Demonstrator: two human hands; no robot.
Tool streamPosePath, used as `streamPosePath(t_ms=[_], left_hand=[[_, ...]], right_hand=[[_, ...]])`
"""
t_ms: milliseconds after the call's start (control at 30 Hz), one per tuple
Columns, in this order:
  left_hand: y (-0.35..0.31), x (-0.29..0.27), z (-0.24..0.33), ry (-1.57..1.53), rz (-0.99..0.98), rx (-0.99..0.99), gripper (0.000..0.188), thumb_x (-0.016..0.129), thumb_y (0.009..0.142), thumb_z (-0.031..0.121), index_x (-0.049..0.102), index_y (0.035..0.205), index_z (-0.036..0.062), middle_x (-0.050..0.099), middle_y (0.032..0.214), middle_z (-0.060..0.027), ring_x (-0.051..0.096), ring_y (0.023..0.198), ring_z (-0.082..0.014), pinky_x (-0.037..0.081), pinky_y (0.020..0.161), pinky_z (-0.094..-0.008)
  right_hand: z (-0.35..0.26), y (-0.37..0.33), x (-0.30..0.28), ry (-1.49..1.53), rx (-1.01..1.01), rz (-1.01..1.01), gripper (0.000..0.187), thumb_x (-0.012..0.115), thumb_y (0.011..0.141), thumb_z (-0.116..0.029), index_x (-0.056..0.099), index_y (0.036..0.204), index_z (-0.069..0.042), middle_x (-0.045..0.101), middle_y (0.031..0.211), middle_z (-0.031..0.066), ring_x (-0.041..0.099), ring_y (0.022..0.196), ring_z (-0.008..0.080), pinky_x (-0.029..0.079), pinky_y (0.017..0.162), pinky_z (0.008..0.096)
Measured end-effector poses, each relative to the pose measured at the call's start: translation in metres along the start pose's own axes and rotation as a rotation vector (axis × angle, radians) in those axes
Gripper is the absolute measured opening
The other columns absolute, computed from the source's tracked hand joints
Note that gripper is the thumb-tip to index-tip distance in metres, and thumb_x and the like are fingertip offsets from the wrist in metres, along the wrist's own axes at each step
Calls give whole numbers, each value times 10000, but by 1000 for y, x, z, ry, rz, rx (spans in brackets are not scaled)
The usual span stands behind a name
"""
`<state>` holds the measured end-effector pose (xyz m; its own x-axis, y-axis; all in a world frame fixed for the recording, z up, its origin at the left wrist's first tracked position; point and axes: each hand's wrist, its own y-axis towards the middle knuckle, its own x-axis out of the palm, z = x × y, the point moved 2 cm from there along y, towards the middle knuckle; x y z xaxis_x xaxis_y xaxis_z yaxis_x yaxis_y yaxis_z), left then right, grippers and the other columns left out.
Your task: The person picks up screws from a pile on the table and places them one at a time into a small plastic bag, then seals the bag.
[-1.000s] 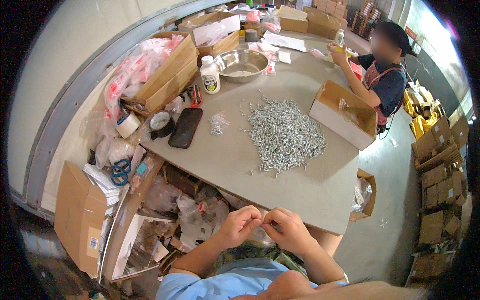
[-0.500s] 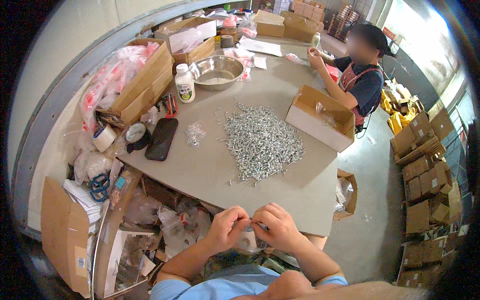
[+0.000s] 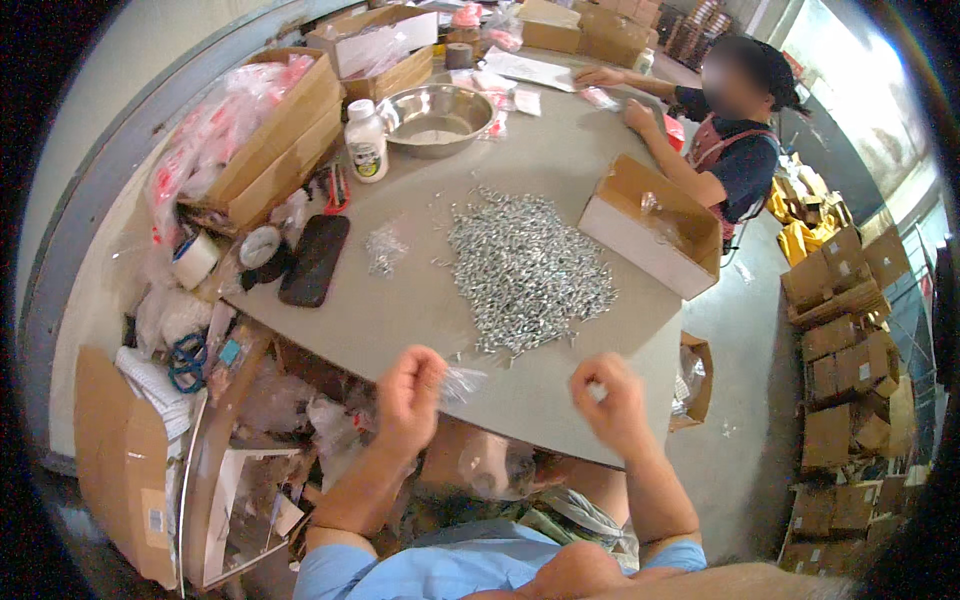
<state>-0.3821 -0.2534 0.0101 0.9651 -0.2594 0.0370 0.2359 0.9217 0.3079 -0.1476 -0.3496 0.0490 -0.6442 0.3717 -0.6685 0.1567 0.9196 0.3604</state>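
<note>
Above the table's near edge, my left hand (image 3: 410, 395) is closed on a small clear plastic bag (image 3: 463, 383), which sticks out to the right and is blurred. Farther right, my right hand (image 3: 612, 402) is raised with thumb and fingers curled together; whether anything sits between them I cannot make out. Beyond both hands lies a broad heap of small silvery screws (image 3: 530, 275) on the grey table (image 3: 390, 320). Left of the heap rests a small clear bag of screws (image 3: 384, 248).
A black phone (image 3: 315, 262), a white bottle (image 3: 367, 145) and a steel bowl (image 3: 432, 122) stand left and back. An open cardboard box (image 3: 655, 225) is at the right edge. Across the table a co-worker (image 3: 745, 160) reaches over it. Boxes of plastic bags (image 3: 225, 150) line the left.
My hands were together at the table's near edge; they have moved apart and forward, the left with the bag. The co-worker's hands have come apart and down to the table.
</note>
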Motion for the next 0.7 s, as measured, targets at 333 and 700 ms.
streamPosePath(t_ms=[333,700], left_hand=[[53,-12,-28,414,95,211,183,607,861,128,551,983,4,581,908,-98,553,809,-202,443,731,-309],[40,-18,-32,537,56,200,170,629,802,76,553,938,9,589,824,-122,570,769,-273,458,707,-363]], right_hand=[[227,175,-130,-344,392,120,239,582,836,-152,661,1021,-22,668,922,100,607,813,174,476,741,303],[274,207,-107,-381,551,-237,208,687,735,-168,705,859,-2,664,695,82,602,628,160,477,607,301]])
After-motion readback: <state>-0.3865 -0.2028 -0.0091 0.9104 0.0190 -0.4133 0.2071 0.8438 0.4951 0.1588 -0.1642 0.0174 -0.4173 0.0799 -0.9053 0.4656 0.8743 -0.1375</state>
